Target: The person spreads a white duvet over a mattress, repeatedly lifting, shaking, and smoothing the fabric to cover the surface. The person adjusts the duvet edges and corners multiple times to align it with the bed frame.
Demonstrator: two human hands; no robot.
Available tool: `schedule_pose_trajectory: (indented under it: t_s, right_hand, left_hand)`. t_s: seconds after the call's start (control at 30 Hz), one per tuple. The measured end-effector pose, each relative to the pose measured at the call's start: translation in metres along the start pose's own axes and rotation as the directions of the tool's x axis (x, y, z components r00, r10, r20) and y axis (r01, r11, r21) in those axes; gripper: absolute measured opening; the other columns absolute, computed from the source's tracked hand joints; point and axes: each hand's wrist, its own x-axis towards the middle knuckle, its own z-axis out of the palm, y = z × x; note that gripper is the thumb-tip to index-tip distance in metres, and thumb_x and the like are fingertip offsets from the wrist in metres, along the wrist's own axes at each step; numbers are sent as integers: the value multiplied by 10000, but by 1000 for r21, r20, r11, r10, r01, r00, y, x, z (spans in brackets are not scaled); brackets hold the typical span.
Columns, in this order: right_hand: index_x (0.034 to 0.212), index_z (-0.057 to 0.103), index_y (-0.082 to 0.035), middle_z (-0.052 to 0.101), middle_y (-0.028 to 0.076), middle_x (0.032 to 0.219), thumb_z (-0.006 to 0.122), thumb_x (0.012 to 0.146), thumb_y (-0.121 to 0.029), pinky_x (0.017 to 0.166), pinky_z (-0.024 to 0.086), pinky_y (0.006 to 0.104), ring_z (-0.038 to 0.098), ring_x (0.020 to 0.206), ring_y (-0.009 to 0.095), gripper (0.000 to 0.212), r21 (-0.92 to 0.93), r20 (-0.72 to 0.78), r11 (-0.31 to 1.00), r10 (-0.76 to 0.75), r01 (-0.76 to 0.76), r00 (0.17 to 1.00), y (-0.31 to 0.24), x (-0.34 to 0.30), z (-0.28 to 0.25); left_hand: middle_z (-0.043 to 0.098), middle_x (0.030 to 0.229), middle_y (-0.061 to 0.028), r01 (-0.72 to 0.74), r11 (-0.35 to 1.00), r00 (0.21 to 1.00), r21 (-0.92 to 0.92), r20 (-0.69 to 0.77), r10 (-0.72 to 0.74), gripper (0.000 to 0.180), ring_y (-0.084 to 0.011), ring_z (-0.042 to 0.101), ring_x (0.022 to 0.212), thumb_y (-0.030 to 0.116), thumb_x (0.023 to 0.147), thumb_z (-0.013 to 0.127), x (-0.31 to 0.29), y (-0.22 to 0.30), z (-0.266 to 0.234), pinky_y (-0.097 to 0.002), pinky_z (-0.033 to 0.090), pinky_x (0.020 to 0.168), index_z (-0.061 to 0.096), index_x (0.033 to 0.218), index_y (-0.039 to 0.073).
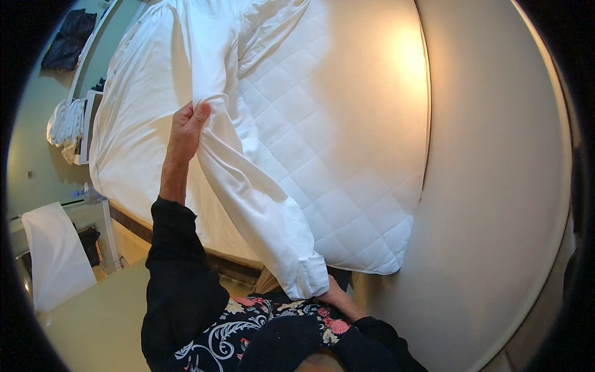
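A long gathered fold of white bed sheet (248, 186) runs down toward me over the bed. My left hand (189, 127) is closed around its upper part, with the thumb on top and the arm stretched forward. At the fold's near end, close to my body, my right hand (339, 297) grips the hemmed corner; the cloth hides most of its fingers. To the right of the fold the quilted white mattress pad (347, 155) lies uncovered, its near right corner showing. More loose sheet covers the bed's left side.
A smooth pale wall (496, 173) borders the bed on the right. At the left are a rolled white bundle (66, 124) on a shelf unit, a black bag (69, 40), and a white cloth (56, 254) draped over a piece of furniture. The bed's dark base edge (130, 221) shows below.
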Motion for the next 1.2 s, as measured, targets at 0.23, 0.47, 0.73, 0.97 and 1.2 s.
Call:
schedule_pose_trajectory:
  t_s: [0.23, 0.47, 0.73, 0.97, 1.2]
  right_hand:
    - [797, 546, -17, 557, 195, 768, 579, 633, -184, 625, 434, 406, 536, 707, 359, 237, -204, 159, 977, 93, -59, 983, 9, 19, 29]
    - [900, 520, -29, 541, 203, 871, 585, 640, -211, 679, 435, 384, 527, 801, 343, 323, -108, 404, 994, 64, -22, 912, -12, 26, 10]
    - [879, 561, -22, 592, 115, 780, 521, 723, -118, 620, 446, 288, 575, 689, 191, 188, -15, -210, 976, 211, -219, 955, 29, 142, -83]
    - [909, 546, 30, 587, 110, 795, 526, 715, -241, 651, 431, 278, 553, 731, 170, 334, 207, -289, 969, 196, -139, 937, 22, 323, -61]
    - [1047, 473, 31, 549, 160, 956, 470, 762, -350, 746, 419, 338, 528, 879, 252, 476, 198, 0, 979, 48, -47, 999, -6, 405, 60]
  left_hand:
    - [522, 1039, -93, 390, 770, 872, -505, -68, -486, 463, -206, 514, 893, 378, 781, 504, -15, -212, -59, -322, 427, 768, 462, 1082, 29]
    - [512, 1065, -135, 430, 551, 801, -715, 21, -598, 437, -284, 495, 955, 357, 838, 371, -19, -216, -170, -426, 369, 862, 473, 1068, 0]
    - [458, 1120, -170, 251, 577, 939, -777, 52, -339, 485, -277, 462, 1005, 349, 833, 404, -63, -47, -143, -385, 360, 882, 370, 1154, -13]
    - [469, 1093, -183, 92, 669, 929, -737, -178, -323, 529, -270, 485, 963, 353, 794, 469, -74, -13, -120, -365, 392, 843, 377, 1139, -37]
    - [470, 1106, -163, 134, 668, 984, -732, 20, -176, 537, -278, 475, 976, 414, 801, 411, -72, -28, -154, -393, 357, 870, 403, 1140, -2]
